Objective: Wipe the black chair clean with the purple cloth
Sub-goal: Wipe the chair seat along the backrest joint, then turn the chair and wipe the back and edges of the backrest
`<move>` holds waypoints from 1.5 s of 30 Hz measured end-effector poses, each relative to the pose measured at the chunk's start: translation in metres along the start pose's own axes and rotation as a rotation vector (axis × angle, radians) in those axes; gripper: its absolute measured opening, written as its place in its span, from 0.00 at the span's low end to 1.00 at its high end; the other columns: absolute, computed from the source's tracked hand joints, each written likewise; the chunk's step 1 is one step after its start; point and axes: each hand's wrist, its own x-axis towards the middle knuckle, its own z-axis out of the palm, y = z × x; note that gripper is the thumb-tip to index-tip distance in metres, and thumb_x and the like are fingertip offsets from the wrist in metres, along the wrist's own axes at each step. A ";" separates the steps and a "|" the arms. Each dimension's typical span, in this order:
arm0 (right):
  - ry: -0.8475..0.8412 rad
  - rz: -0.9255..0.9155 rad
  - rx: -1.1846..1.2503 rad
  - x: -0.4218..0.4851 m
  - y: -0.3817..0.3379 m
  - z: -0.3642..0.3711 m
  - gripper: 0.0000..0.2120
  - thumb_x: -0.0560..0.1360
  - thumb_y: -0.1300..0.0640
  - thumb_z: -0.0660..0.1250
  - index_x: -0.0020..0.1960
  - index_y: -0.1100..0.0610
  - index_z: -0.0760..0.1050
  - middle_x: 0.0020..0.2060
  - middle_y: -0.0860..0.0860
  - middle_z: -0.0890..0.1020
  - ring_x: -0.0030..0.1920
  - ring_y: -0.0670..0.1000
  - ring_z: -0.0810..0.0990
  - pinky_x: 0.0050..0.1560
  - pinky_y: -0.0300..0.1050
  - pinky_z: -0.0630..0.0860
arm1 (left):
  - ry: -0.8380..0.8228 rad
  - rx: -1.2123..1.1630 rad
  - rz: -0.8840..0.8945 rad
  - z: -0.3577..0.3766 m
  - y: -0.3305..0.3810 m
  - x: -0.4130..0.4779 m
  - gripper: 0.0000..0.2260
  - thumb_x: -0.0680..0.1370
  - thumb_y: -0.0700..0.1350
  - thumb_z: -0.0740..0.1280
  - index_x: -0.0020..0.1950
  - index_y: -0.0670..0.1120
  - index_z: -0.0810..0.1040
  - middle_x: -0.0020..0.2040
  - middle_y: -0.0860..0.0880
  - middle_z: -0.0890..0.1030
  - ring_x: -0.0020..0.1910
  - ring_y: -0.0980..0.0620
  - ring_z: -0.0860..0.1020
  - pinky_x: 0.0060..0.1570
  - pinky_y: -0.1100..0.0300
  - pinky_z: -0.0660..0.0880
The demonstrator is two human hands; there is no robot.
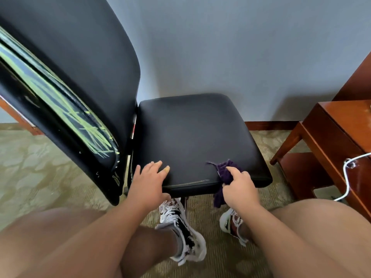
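The black chair (pixel 192 133) stands side-on against a grey-blue wall (pixel 230 47), its padded seat in the middle of the view and its tall backrest (pixel 80 57) rising at the left. The rear face of the backrest is covered in yellow-green scribbles (pixel 60 103). Near its lower edge sit a few small white marks (pixel 116 177), too blurred to read as writing.

The left hand (pixel 148 183) lies on the near left corner of the seat, fingers straight and slightly spread on the top surface, holding nothing. The right hand (pixel 240 189) is closed around the purple cloth (pixel 224 169) at the near edge of the seat, towards its right corner. Part of the cloth bunches on the seat just ahead of the knuckles and a tail of it hangs down below the edge. A thin pale streak (pixel 192 181) runs along the seat's near edge between the two hands.

Below the seat, two patterned black-and-white shoes (pixel 180 227) stand on a mottled olive carpet (pixel 40 167). At the right is a reddish wooden worktop (pixel 341 125) with a white cable (pixel 347 177) looping down its side.
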 end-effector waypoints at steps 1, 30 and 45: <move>0.005 -0.009 0.009 0.001 -0.001 0.002 0.25 0.78 0.54 0.64 0.74 0.44 0.66 0.56 0.49 0.69 0.49 0.53 0.73 0.48 0.48 0.71 | 0.000 -0.008 -0.002 0.002 -0.004 -0.001 0.43 0.69 0.66 0.70 0.78 0.58 0.54 0.79 0.53 0.54 0.78 0.50 0.51 0.75 0.44 0.47; -0.121 -0.355 -0.174 -0.028 -0.056 0.046 0.24 0.77 0.51 0.65 0.72 0.40 0.66 0.54 0.47 0.68 0.48 0.54 0.76 0.46 0.50 0.77 | -0.098 -0.194 -0.153 -0.039 -0.038 -0.024 0.20 0.71 0.65 0.67 0.60 0.59 0.74 0.52 0.58 0.75 0.50 0.53 0.77 0.47 0.55 0.77; -0.138 -0.546 -0.131 -0.016 -0.076 0.052 0.23 0.76 0.59 0.68 0.69 0.48 0.73 0.61 0.44 0.75 0.63 0.51 0.73 0.59 0.49 0.76 | -0.313 0.042 -0.627 -0.058 -0.128 -0.057 0.28 0.69 0.75 0.57 0.43 0.51 0.75 0.41 0.54 0.76 0.40 0.50 0.75 0.35 0.57 0.70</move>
